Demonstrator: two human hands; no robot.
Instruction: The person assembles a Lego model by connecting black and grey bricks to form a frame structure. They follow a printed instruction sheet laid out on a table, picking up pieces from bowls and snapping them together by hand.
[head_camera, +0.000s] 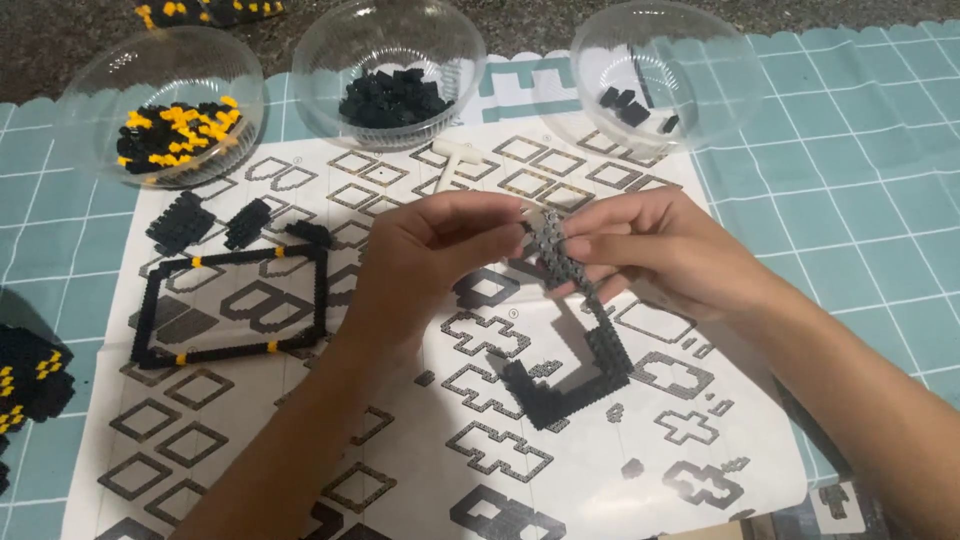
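Black brick frame (575, 340) in both grips, left hand (430, 255), right hand (660, 250), over white instruction sheet (400, 450).

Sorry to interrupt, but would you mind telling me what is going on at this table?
A person is working with small building bricks over a printed instruction sheet. The left hand and right hand together hold a black L-shaped brick strip, pinching its upper end. A black rectangular frame with yellow bricks lies to the left, and three clear bowls of bricks stand behind.

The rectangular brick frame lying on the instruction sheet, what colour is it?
The frame is black with a few small yellow bricks set into its sides, clearest in the head view.
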